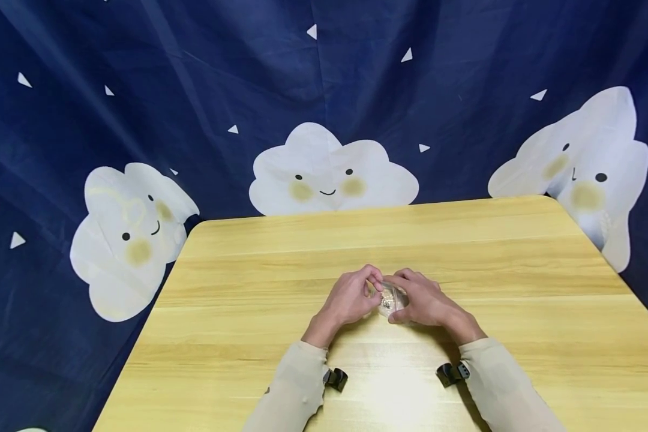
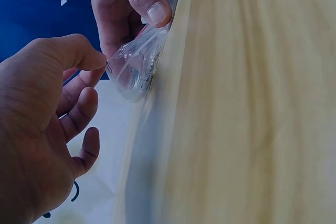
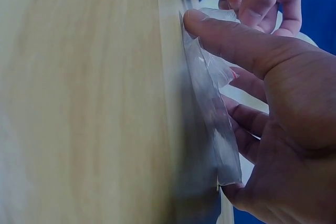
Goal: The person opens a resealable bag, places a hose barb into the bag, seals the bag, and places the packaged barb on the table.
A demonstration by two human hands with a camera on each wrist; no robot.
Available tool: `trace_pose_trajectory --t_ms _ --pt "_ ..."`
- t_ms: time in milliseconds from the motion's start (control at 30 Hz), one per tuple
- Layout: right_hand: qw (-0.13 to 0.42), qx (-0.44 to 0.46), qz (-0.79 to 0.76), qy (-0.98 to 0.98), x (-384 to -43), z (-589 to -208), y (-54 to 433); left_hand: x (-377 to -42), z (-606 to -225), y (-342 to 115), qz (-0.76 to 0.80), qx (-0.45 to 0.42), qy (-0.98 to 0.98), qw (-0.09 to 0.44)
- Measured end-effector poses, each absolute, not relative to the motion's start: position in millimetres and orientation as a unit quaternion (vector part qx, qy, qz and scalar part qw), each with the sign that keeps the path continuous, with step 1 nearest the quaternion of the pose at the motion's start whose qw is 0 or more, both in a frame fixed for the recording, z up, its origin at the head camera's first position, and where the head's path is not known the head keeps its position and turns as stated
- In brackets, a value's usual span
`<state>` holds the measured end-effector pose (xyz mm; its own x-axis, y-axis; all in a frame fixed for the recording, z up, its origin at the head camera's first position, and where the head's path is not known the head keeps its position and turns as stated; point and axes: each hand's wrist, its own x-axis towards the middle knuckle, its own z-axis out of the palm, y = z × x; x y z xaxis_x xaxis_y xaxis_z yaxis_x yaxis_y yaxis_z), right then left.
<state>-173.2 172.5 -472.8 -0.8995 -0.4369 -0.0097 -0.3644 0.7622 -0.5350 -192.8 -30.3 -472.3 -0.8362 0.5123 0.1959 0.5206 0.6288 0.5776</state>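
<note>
A small clear plastic bag (image 1: 387,302) lies on the table between the two hands, with tiny dark bits showing inside it, too small to name. My right hand (image 1: 425,300) grips it from the right, thumb on the near side and fingers on the far side; the right wrist view has the bag (image 3: 215,119) standing along that palm. From the left, my left hand (image 1: 350,297) pinches the bag's edge between thumb and forefinger. Its other fingers curl loosely, apart from the bag, in the left wrist view. A bit of red shows at the bag's far side.
The wood-grain table (image 1: 259,264) reaches out around both hands. Behind it hangs a dark blue curtain (image 1: 367,78) printed with white clouds and small triangles. A black wrist camera mount (image 1: 336,379) sits at the left sleeve, another mount (image 1: 452,374) at the right.
</note>
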Motion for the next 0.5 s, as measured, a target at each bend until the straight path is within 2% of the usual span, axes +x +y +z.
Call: trace_pose_trajectory --t_ms 233,500 --pt "0.071 -0.210 -0.268 0.938 -173.4 -471.4 171.0 -193.6 -471.1 -33.6 -0.326 -0.281 -0.902 0.016" --pt "0.067 -0.212 -0.268 0.937 -172.1 -471.1 171.4 -193.8 -472.5 -37.1 -0.341 -0.266 -0.901 0.003"
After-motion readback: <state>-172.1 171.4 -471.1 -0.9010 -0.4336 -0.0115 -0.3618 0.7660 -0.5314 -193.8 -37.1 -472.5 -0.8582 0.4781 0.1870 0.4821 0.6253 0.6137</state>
